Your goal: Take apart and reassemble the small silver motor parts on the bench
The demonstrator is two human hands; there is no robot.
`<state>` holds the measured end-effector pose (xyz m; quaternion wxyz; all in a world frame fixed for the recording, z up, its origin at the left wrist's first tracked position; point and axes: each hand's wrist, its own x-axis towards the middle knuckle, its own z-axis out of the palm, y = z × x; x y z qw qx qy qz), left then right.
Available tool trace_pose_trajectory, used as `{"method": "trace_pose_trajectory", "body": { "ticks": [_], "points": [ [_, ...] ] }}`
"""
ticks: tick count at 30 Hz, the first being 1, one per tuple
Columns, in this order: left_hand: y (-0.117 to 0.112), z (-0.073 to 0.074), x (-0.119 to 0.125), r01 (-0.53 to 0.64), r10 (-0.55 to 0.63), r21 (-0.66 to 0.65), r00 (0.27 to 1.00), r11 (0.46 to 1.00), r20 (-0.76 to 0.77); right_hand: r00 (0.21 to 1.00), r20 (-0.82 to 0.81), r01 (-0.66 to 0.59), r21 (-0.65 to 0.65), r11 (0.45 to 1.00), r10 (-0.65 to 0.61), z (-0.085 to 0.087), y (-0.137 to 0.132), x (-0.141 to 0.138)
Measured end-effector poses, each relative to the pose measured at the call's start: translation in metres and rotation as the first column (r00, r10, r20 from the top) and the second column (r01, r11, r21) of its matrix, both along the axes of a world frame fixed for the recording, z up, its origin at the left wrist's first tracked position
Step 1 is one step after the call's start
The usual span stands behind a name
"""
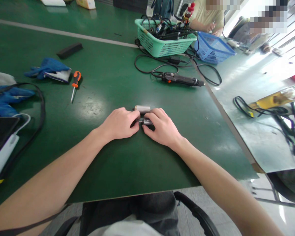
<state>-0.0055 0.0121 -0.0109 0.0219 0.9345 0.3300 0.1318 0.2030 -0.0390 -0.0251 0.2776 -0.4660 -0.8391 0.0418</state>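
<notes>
Both hands rest close together on the green tabletop. Between them lies a dark metal cylindrical part (146,121) with a narrower, lighter end toward the left. My right hand (162,126) curls its thumb and fingers around the part's right side. My left hand (121,123) is closed, its thumb and fingertips at the part's left end; what it grips is mostly hidden behind the fingers. Just beyond the fingertips, a silver metal cylinder (142,108) with a brownish left end lies on its side, close to the right fingers.
An orange-handled screwdriver (76,82), blue gloves (51,69) and a black block (69,50) lie left. A corded electric screwdriver (183,79) lies beyond my right hand. Behind it stand a green basket (167,47) of cables and a blue basket (213,49). A person sits at the back.
</notes>
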Motion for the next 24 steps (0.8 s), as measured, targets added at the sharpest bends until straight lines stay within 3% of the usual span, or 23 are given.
{"method": "trace_pose_trajectory", "body": {
  "ticks": [24],
  "points": [
    [0.0010,-0.0006,-0.0007,0.032,-0.032,-0.010,0.999,0.999,0.021,1.000,-0.001,0.001,-0.002,1.000,-0.001,0.0012,-0.0005,-0.0005]
  ]
}}
